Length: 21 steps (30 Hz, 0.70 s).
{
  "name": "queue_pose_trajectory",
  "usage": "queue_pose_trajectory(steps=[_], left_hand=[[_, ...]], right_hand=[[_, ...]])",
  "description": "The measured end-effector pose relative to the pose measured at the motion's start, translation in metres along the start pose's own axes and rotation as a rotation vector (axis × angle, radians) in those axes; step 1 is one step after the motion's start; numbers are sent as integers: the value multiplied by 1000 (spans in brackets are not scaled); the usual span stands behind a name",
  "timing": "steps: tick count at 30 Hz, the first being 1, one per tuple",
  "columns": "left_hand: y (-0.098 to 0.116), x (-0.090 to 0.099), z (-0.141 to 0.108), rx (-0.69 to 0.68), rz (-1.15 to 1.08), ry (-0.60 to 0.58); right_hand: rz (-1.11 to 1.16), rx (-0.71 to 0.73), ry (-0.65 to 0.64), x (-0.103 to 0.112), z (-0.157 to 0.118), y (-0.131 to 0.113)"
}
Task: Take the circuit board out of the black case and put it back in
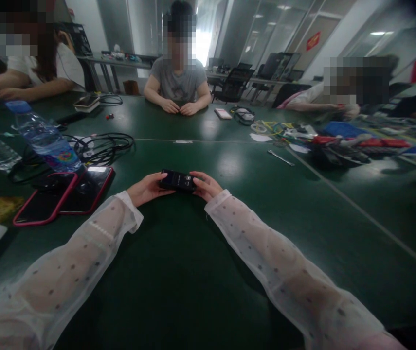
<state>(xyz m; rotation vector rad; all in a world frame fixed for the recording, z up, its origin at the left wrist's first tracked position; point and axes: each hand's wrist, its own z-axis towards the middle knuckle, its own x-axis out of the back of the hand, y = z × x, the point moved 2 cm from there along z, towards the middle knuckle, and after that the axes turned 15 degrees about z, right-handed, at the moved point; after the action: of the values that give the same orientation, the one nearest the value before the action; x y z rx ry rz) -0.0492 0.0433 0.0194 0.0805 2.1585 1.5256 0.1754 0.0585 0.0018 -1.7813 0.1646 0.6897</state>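
Note:
Both my hands hold a small black box-shaped device (177, 181) with a few lit marks on its dark face. My left hand (150, 188) grips its left end, thumb on top and fingers along the near side. On the right end, my right hand (208, 185) has its fingers and thumb closed around the edge. The device is at or just above the green tabletop (178, 253); I cannot tell whether it touches. Sheer dotted sleeves cover both my forearms.
Two red-edged phones (87, 189), a plastic bottle (47, 138) and coiled black cables (109, 148) are to the left. A wrench (280, 158) lies right, before tangled wires (277, 130) and tools. One person (178, 80) sits opposite; others sit at both sides.

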Motion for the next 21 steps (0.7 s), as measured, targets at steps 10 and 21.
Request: queue_pose_trajectory(steps=[10,21], left_hand=[[-1,-4,1,23,-36,-4],[-5,-5,4,59,-81,52]], right_hand=[[-106,91,-35,5,1,2],[-103,122,-29,6,10,10]])
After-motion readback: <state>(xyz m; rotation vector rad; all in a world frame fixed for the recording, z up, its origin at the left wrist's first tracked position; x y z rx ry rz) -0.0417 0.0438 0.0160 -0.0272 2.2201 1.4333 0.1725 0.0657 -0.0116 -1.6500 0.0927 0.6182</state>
